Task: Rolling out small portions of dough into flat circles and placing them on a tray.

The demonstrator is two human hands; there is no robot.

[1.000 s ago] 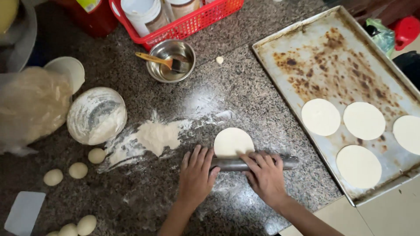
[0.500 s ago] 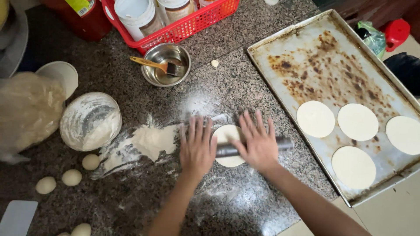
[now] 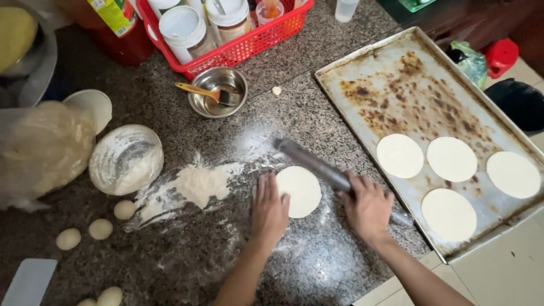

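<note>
Pale dough disc [image 3: 299, 191] is steadied under the flat left hand [image 3: 268, 208]; beside it, a rolling pin [image 3: 328, 171] is gripped by the right hand [image 3: 368, 205]. Four discs [image 3: 451, 158] are laid on the tray [image 3: 362, 73]; dough balls [image 3: 101, 228] are left unrolled.

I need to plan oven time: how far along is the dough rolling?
Done: four flat rounds lie on the baking tray. In hand: a fifth dough round lies on the floured counter; the left hand touches its edge while the right hand holds the rolling pin across its far edge. Left: at least five dough balls sit unrolled at the counter's left.
</note>
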